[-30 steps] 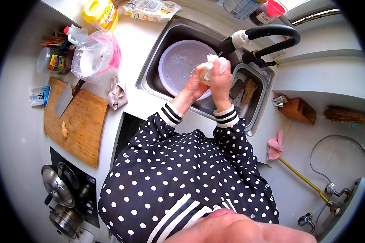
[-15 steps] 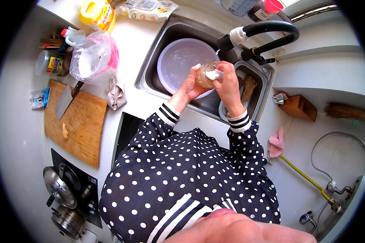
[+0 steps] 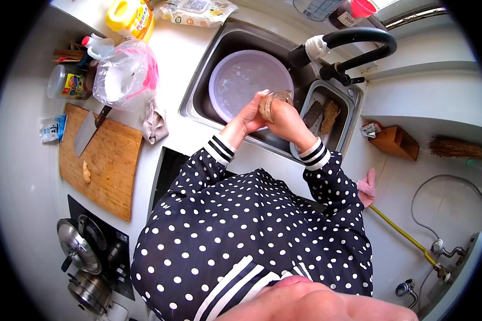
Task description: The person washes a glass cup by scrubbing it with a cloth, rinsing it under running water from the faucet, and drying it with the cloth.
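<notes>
Over the near right rim of a lilac basin [image 3: 215, 101], my left hand [image 3: 250, 113] is closed around a clear glass jar [image 3: 277, 98]. The jar lies tilted, with its mouth towards me. My right hand [image 3: 285, 119] presses against the jar's mouth, its fingers bent and partly hidden. Whether those fingers are inside the jar I cannot tell. No white piece shows in the right hand now. The basin stands in the steel sink [image 3: 198, 91] with some water in it. A black faucet [image 3: 353, 38] arches above the sink.
Right of the basin, a smaller sink compartment holds a brown scrubber [image 3: 330, 116]. On the left counter, a cleaver [image 3: 92, 130] and a piece of ginger [image 3: 86, 172] lie on a cutting board [image 3: 112, 166]. Behind them stand a plastic bag [image 3: 124, 75] and a yellow jug [image 3: 127, 18]. A grey cloth [image 3: 155, 124] lies nearby.
My right hand has moved left and down onto the jar's mouth. The white piece it held is now out of sight. The thin water stream under the faucet no longer shows.
</notes>
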Tool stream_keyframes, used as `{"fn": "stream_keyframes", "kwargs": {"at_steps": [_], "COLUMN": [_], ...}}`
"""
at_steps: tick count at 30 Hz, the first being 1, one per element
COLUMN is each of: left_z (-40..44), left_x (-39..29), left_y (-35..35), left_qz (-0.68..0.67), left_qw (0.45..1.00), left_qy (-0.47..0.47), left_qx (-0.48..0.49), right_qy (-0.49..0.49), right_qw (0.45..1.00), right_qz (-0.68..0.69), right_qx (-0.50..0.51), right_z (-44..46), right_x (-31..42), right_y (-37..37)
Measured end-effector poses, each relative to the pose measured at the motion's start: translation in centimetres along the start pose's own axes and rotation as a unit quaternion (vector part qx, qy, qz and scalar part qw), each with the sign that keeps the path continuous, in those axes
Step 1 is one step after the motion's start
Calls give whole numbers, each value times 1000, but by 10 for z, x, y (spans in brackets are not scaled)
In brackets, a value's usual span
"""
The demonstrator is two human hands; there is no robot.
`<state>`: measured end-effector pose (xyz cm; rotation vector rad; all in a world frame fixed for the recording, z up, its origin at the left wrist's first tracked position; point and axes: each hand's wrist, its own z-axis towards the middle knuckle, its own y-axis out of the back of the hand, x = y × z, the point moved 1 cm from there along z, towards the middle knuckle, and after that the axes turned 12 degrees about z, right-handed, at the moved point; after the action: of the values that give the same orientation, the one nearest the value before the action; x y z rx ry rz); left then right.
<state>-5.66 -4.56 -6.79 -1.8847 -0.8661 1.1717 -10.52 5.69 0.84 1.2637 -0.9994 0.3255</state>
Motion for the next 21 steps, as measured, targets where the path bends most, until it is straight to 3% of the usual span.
{"fn": "stream_keyframes", "kwargs": {"at_steps": [3,6,8,9,11,15,18,21], "left_z": [5,4,6,6,11,-8,-4,-2], "left_x": [10,7,5,1,-2,-18,-15,-12], "left_y": [9,0,-6,-7,0,-13,-19,-15], "left_qz": [-11,1,-7,-25,-66,-45,-36,78], "left_qw": [999,997,995,996,994,993,997,997], "left_qy": [-35,-80,-96,-90,-75,73,53,-2], "left_qx": [-20,-14,-12,-6,35,82,32,28], "right_qy": [-163,-198,-90,-33,127,226,172,153], "right_qw": [975,849,958,984,975,950,943,945], "right_qz": [150,463,226,99,-127,-212,-278,-286], "right_qx": [20,-157,-151,-144,-135,41,61,29], "right_z": [4,3,-1,-2,-3,-9,-14,-14], "right_x": [-4,-2,8,14,18,8,4,-2], "right_y": [3,-8,-4,-2,1,24,22,18]}}
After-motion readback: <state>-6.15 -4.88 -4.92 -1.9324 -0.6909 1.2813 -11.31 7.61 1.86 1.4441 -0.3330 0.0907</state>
